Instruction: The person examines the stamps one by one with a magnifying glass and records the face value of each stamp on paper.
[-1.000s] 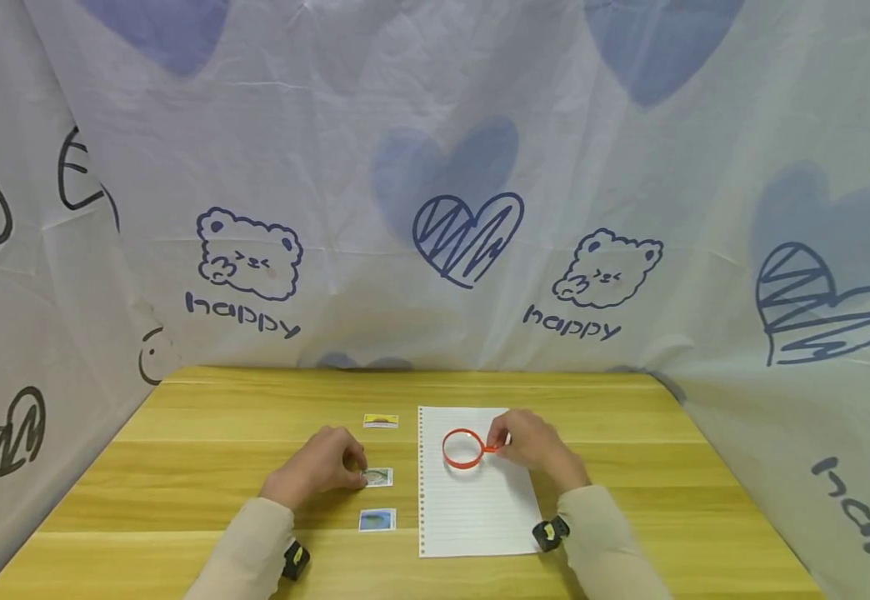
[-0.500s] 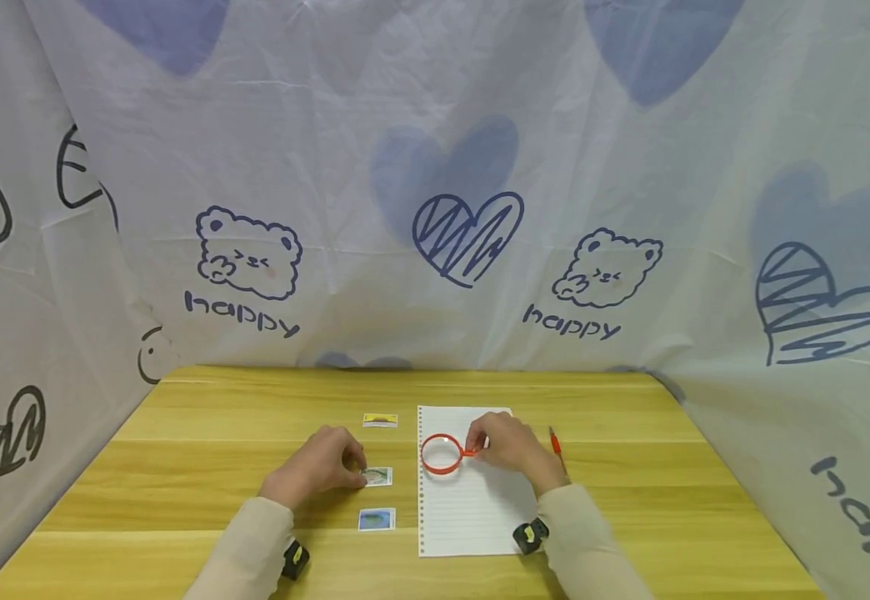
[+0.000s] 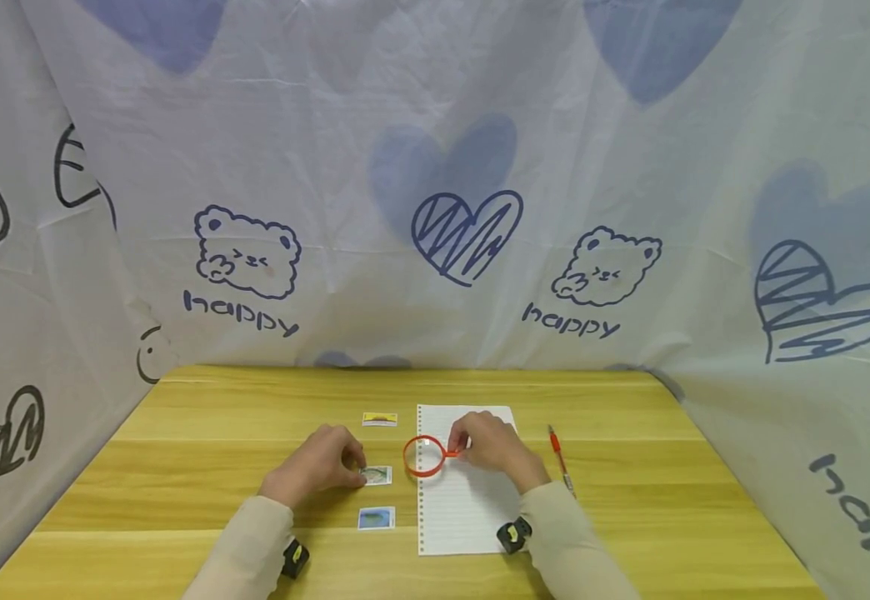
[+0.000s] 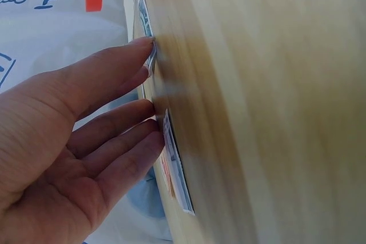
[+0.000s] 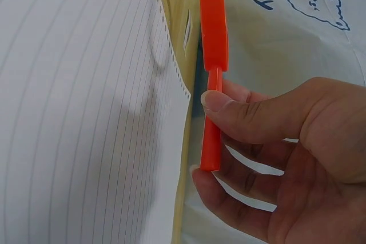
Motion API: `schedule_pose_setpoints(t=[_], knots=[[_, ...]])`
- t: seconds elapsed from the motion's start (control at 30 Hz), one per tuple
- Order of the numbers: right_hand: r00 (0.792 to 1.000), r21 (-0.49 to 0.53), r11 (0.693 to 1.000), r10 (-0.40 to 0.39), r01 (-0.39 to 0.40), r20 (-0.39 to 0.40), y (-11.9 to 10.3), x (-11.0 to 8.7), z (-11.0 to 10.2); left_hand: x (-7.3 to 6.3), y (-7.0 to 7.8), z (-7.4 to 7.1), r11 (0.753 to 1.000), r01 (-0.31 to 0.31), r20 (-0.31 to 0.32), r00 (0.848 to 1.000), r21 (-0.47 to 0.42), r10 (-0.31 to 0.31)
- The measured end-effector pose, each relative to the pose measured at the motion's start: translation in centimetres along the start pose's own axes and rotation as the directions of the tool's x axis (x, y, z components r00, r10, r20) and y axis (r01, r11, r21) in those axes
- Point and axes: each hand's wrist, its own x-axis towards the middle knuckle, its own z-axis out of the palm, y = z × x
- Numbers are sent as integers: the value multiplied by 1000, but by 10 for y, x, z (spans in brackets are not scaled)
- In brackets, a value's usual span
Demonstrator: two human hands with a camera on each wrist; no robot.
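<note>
My left hand (image 3: 318,462) is at the left end of a greenish stamp (image 3: 378,475), its thumb and forefinger pinching the stamp's edge on the table. In the left wrist view, a thin white-edged piece (image 4: 180,170) lies by the other fingertips. My right hand (image 3: 491,446) pinches the handle of a red magnifying glass (image 3: 443,456). Its round lens stands above the paper's left edge, just right of the greenish stamp. In the right wrist view, the magnifying glass (image 5: 214,27) is seen edge-on, the thumb on its handle.
A yellow stamp (image 3: 379,419) lies behind the greenish one, and a blue stamp (image 3: 377,518) in front. Lined paper (image 3: 468,508) with punched holes lies under my right hand. A red pen (image 3: 558,454) rests right of the paper. A printed cloth (image 3: 360,250) hangs behind the table.
My right hand has carried the magnifying glass leftward from over the paper to its left edge. The pen has come into view from behind that arm. My left hand has stayed in place.
</note>
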Motion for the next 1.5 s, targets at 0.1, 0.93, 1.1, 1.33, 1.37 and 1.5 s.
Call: schedule_pose_setpoints(t=[0.1,0.93,1.1,1.33,1.37,1.5], knots=[[1000,-2,1000,3,-3,6,-3,1,1,1,0,0,1000,0,3,1000,3,0],[999,-2,1000,-27,27,19,-21,8,11,2,1,0,999,22,25,999,-23,-21],[999,-4,999,-39,39,22,-24,8,13,2,0,1,999,31,22,999,-20,-31],[999,-4,999,-36,37,36,-27,8,15,2,-1,1,999,27,23,999,-24,-26],[999,-6,999,-36,36,36,-28,8,15,2,-1,1,999,27,23,999,-26,-26],[999,-6,999,-32,32,40,-29,9,15,2,0,1,999,30,23,999,-28,-29]])
